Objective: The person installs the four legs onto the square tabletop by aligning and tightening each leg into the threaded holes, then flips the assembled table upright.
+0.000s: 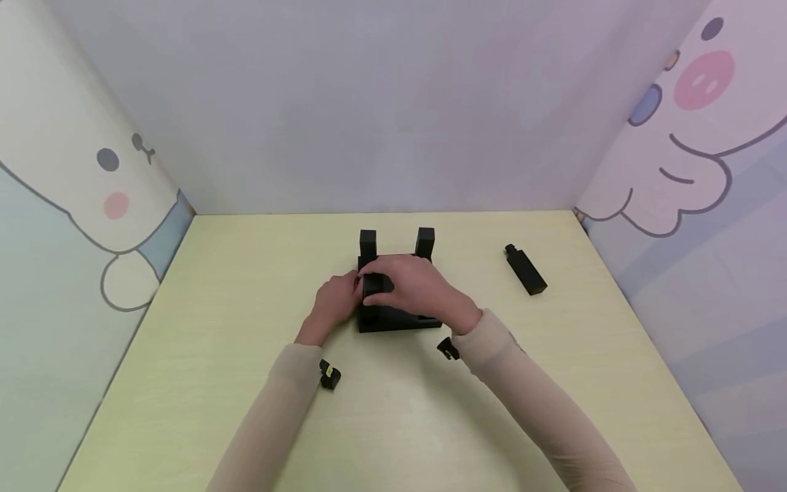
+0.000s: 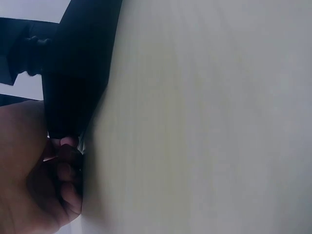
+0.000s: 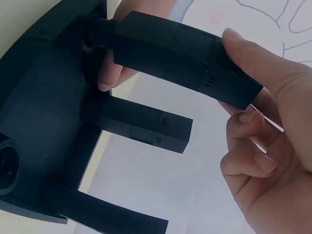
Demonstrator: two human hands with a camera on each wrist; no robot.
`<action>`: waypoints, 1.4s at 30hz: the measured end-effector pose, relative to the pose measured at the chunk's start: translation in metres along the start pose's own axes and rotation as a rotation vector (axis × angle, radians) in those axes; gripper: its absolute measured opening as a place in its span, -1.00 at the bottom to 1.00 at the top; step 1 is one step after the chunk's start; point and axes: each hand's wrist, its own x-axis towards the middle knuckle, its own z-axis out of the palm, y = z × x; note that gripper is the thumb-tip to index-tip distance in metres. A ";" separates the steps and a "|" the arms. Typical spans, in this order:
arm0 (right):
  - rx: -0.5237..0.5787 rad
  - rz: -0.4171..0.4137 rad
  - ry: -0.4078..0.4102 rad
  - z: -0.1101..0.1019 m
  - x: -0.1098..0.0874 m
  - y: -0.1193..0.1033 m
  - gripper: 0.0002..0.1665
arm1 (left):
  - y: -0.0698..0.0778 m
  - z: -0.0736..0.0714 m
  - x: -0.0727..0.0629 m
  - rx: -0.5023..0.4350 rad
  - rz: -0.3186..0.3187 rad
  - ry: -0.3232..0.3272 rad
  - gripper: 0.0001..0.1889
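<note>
A black panel (image 1: 399, 318) lies on the table, with two black block legs (image 3: 151, 126) standing up from its far side. My right hand (image 1: 413, 281) pinches a third black leg (image 3: 170, 48), marked 116, near its outer end between thumb and fingers. The narrow inner end of that leg meets a round socket at the panel's near left. A round socket (image 3: 7, 163) in another corner holds no leg. My left hand (image 1: 337, 299) grips the panel's left edge, its fingers curled close to the tabletop.
A loose black leg (image 1: 526, 270) with a threaded tip lies to the right of the panel. Nearer me are two small black pieces, one with a yellow mark (image 1: 330, 376) beside the left sleeve, another (image 1: 448, 348) by the right cuff. Printed walls enclose the table's back and sides.
</note>
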 end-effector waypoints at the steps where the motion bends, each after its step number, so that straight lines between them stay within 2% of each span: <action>1: -0.004 -0.003 -0.005 0.000 -0.001 0.000 -0.47 | 0.000 0.000 0.000 0.000 -0.002 0.001 -0.62; 6: -0.024 -0.009 -0.011 0.003 -0.001 -0.003 -0.49 | 0.000 -0.001 -0.001 0.011 -0.007 -0.001 -0.68; 11: -0.066 0.011 0.038 0.011 0.000 -0.003 -0.59 | 0.001 -0.002 -0.002 0.003 0.007 -0.006 -0.63; 16: -0.157 0.021 0.140 0.022 0.001 -0.006 -0.72 | 0.002 -0.002 -0.002 0.022 0.014 -0.007 -0.59; 21: -0.262 0.009 0.259 0.034 0.001 -0.009 -0.76 | 0.003 -0.003 -0.002 0.031 0.014 0.002 -0.65; 24: -0.304 0.008 0.292 0.037 0.000 -0.011 -0.75 | 0.003 -0.003 -0.002 0.033 0.017 0.004 -0.65; 28: -0.316 0.025 0.248 0.034 -0.001 -0.010 -0.61 | 0.003 -0.002 -0.002 0.019 0.013 0.006 -0.61; 35: -0.242 0.017 0.071 0.014 -0.009 -0.002 -0.33 | 0.004 -0.001 -0.002 -0.013 -0.009 0.022 -0.61; 38: -0.197 0.004 0.018 0.005 -0.013 -0.001 -0.33 | 0.005 -0.001 -0.002 -0.018 -0.011 0.016 -0.61; 42: -0.175 -0.020 0.005 -0.001 -0.014 -0.001 -0.48 | 0.004 -0.002 -0.003 -0.025 -0.017 0.008 -0.60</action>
